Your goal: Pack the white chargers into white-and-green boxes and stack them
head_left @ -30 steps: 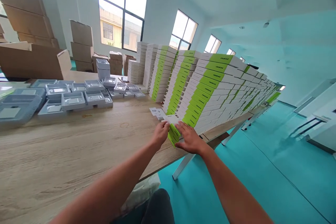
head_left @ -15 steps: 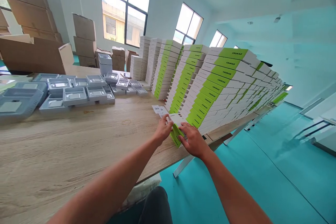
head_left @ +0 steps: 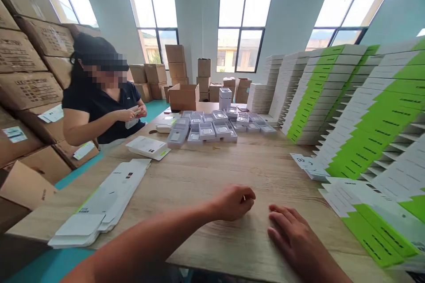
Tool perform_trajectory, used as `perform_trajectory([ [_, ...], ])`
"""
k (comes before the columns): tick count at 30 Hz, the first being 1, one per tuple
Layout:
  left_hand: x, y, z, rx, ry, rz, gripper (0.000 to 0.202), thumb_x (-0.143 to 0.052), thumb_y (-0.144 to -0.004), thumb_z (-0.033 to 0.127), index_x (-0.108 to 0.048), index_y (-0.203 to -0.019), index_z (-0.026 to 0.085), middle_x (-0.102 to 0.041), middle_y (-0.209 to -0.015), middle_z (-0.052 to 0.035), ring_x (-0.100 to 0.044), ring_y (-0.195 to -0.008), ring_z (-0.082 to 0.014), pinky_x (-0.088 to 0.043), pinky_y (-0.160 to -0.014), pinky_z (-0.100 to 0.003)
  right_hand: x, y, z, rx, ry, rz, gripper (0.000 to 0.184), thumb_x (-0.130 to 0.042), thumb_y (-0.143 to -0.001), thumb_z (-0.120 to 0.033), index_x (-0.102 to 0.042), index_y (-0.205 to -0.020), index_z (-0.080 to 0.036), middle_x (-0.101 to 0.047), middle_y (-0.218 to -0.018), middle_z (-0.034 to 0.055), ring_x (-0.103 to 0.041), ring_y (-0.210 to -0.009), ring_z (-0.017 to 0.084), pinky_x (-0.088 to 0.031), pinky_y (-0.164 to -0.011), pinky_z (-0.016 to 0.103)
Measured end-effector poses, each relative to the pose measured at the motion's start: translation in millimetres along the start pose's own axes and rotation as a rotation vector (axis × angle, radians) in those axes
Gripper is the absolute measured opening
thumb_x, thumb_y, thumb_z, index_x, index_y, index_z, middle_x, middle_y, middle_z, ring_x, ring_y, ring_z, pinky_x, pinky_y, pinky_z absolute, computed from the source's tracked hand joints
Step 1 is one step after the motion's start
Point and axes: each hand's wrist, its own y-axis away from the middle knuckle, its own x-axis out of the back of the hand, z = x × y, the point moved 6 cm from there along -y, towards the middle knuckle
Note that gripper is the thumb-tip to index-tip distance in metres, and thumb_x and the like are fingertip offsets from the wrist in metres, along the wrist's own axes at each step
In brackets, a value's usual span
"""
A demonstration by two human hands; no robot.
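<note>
My left hand (head_left: 232, 202) is over the wooden table (head_left: 212, 168), its fingers curled loosely together with nothing seen in them. To its right, my right hand (head_left: 294, 232) is held low over the tabletop, fingers stretched forward and thumb apart, holding nothing. Beside my right hand, at the table's right side, lie green-and-white box sleeves (head_left: 375, 225). A small pile of printed white cards (head_left: 308, 166) sits just beyond them. Flat white cartons (head_left: 109, 194) are piled on the left part of the table.
Grey plastic trays (head_left: 207, 130) cover the table's far middle. Tall stacks of green-and-white boxes (head_left: 312, 93) line the right side. Across the table at left, a co-worker (head_left: 99, 97) handles a small item. Brown cartons (head_left: 26, 84) are piled at far left.
The view has swung left, bringing the co-worker into sight. Both hands have let go of the green-and-white carton and moved left over bare tabletop.
</note>
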Motion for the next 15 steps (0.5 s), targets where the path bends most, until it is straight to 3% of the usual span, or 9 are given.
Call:
perform_trajectory([
  [2,31.7,18,-25,0.057,-0.06,0.066,0.025,-0.056,-0.084,0.019,-0.077,-0.098,0.019,-0.077,-0.089,-0.0051,-0.066,-0.078,-0.0182,-0.05,-0.075,-0.028,-12,-26,-10,-0.051,-0.01,-0.045,0.019,-0.06,-0.094,-0.035,-0.068,-0.107,-0.024,-0.069,-0.122,0.0111,-0.062,-0.115,0.03,-0.053,-0.097,0.048],
  [4,49.7,31,-40,0.086,-0.082,0.121,0.026,-0.052,-0.086,0.02,-0.075,-0.098,0.017,-0.076,-0.087,-0.0054,-0.066,-0.076,-0.0188,-0.05,-0.073,-0.029,-13,-50,-17,-0.079,-0.01,-0.098,0.018,-0.061,-0.093,-0.033,-0.067,-0.105,-0.022,-0.068,-0.12,0.0116,-0.061,-0.113,0.03,-0.051,-0.097,0.048],
  [7,52.7,39,-53,0.063,-0.064,0.154,0.028,-0.048,-0.093,0.031,-0.072,-0.1,0.017,-0.074,-0.085,-0.0054,-0.067,-0.077,-0.0211,-0.052,-0.072,-0.031,-12,-80,-20,-0.084,-0.05,-0.158,0.016,-0.065,-0.09,-0.03,-0.067,-0.104,-0.021,-0.067,-0.115,0.0099,-0.06,-0.109,0.027,-0.05,-0.095,0.042],
  [10,63.2,40,-68,0.001,-0.182,0.222,0.032,-0.044,-0.097,0.039,-0.071,-0.105,0.022,-0.076,-0.1,-0.0054,-0.07,-0.084,-0.0218,-0.055,-0.075,-0.032,-11,-94,-4,-0.177,-0.095,-0.094,0.01,-0.065,-0.09,-0.027,-0.067,-0.097,-0.021,-0.068,-0.107,0.0066,-0.062,-0.1,0.023,-0.05,-0.085,0.034],
  [13,112.5,38,-81,-0.133,-0.574,0.343,0.037,-0.043,-0.095,0.04,-0.072,-0.109,0.022,-0.075,-0.113,-0.0108,-0.07,-0.103,-0.0326,-0.055,-0.087,-0.046,-13,-91,8,-0.25,-0.103,-0.033,0.007,-0.06,-0.093,-0.02,-0.066,-0.093,-0.02,-0.068,-0.101,0.0042,-0.062,-0.091,0.017,-0.048,-0.081,0.028],
  [15,164.4,34,-100,-0.105,-0.848,0.408,0.041,-0.04,-0.092,0.033,-0.071,-0.114,0.02,-0.072,-0.117,-0.0152,-0.066,-0.11,-0.0413,-0.052,-0.086,-0.058,-12,-86,10,-0.277,-0.122,0.001,0.009,-0.058,-0.093,-0.017,-0.066,-0.092,-0.019,-0.067,-0.097,0.0038,-0.062,-0.087,0.016,-0.047,-0.078,0.026],
])
